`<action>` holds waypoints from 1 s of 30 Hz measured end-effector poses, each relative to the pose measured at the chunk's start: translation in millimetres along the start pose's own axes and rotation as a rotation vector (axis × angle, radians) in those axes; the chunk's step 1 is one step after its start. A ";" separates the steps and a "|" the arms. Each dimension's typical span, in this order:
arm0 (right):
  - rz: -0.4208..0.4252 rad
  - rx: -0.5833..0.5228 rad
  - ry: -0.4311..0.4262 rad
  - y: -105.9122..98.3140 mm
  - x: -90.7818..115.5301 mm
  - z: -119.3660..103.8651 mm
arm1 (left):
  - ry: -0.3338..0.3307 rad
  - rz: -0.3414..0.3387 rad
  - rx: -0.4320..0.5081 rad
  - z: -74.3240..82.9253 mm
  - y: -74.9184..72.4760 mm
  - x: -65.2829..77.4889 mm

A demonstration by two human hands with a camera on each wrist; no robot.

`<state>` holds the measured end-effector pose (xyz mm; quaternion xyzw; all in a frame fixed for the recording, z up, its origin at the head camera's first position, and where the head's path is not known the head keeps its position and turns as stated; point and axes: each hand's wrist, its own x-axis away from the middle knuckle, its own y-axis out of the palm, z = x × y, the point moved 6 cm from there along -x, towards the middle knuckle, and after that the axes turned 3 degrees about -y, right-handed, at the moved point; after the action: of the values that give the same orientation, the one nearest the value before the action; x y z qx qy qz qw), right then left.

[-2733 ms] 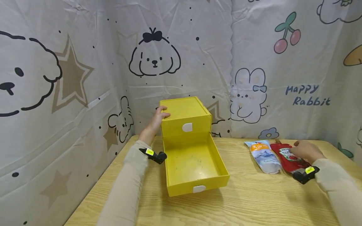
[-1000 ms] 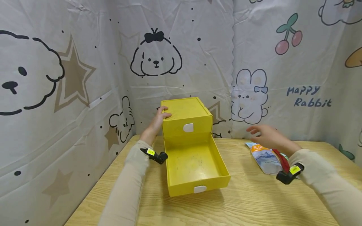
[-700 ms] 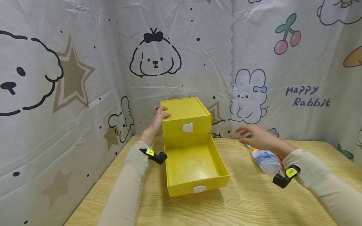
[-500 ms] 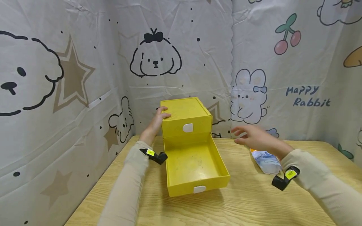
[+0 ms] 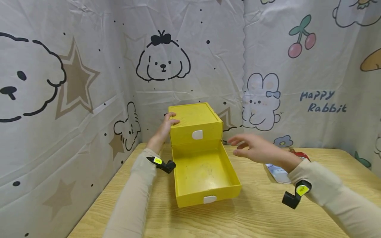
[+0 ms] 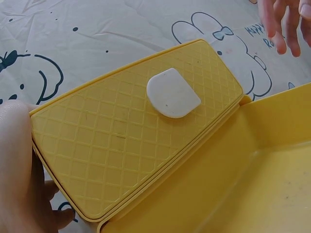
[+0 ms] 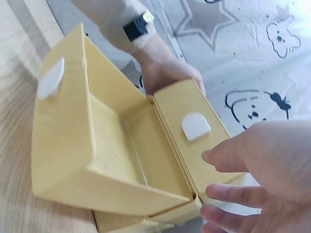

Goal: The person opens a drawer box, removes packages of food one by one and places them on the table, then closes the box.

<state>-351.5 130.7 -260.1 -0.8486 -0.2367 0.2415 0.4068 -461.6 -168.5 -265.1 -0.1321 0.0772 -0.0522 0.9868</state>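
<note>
A yellow two-drawer storage box (image 5: 193,115) stands on the table, its lower drawer (image 5: 205,168) pulled out with a bare floor. The upper drawer is in, with a white rounded pull (image 5: 197,134) on its front. My left hand (image 5: 163,131) grips the box at its upper left side; the left wrist view shows its fingers (image 6: 53,204) bent along that side. To the right of the drawer, my right hand (image 5: 257,148) hovers with nothing in it, fingers loosely bent and spread. The right wrist view has its thumb (image 7: 228,153) overlapping the upper drawer's front.
A blue-and-white pouch (image 5: 277,173) and a red Heinz ketchup pouch (image 5: 302,155) lie at the right of the table, partly hidden behind my right hand and wrist. A printed cloth (image 5: 190,49) hangs behind the table's far edge.
My right hand has come away from the ketchup pouch without it and moved left to beside the drawer. My left hand and the box have stayed in place.
</note>
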 end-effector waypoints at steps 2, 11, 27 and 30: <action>-0.009 0.007 -0.019 3.2 -0.7 -5.6 | -0.007 0.000 -0.002 -0.8 0.0 -0.1; -0.049 -0.033 -0.098 16.0 -2.4 -28.6 | -0.001 0.007 0.012 -0.1 -0.2 -1.5; -0.112 -0.091 -0.174 33.5 -4.5 -49.4 | -0.025 -0.004 -0.004 -1.3 -0.8 1.3; -0.112 -0.071 -0.195 36.4 -3.3 -54.6 | -0.028 -0.005 -0.007 -1.1 -0.6 2.3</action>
<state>-313.7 77.0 -258.5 -0.8204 -0.3305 0.2913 0.3646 -459.5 -169.6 -266.3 -0.1363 0.0632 -0.0525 0.9873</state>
